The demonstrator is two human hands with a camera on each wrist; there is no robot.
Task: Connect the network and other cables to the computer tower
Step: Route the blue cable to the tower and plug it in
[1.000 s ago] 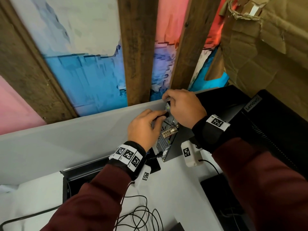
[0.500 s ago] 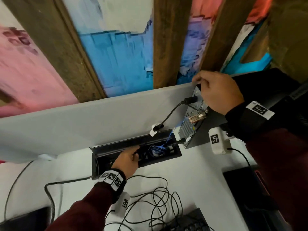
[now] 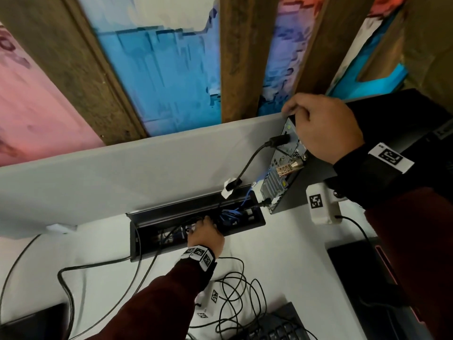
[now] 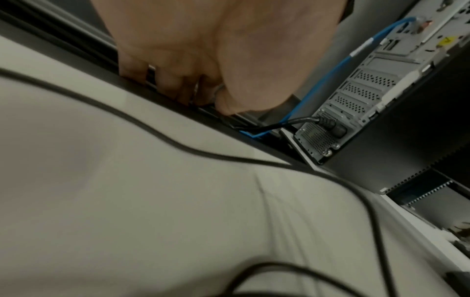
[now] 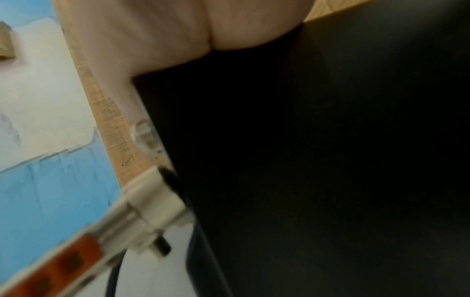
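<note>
The black computer tower (image 3: 316, 182) lies at the right with its grey rear panel (image 4: 368, 90) facing left. My right hand (image 3: 316, 126) grips its top rear corner, and the palm (image 5: 178, 30) shows above the dark case (image 5: 330, 160). A black cable's plug (image 3: 279, 140) sits in the panel's top. A blue network cable (image 4: 330, 76) and a black power cable (image 4: 328, 124) are also plugged in. My left hand (image 3: 204, 233) is inside the desk's cable tray (image 3: 147, 239). Its fingers (image 4: 190, 90) and thumb pinch what looks like a cable end, mostly hidden.
A brass combination lock (image 3: 288, 168) hangs on the rear panel. Tangled black cables (image 3: 235, 298) and a keyboard (image 3: 277, 325) lie on the white desk near me. A grey divider (image 3: 122, 173) stands behind the tray. A dark flat device (image 3: 362, 266) lies at the right.
My left hand left the black plug in the tower's rear panel and dropped down into the cable tray. My right hand kept its grip on the tower's corner.
</note>
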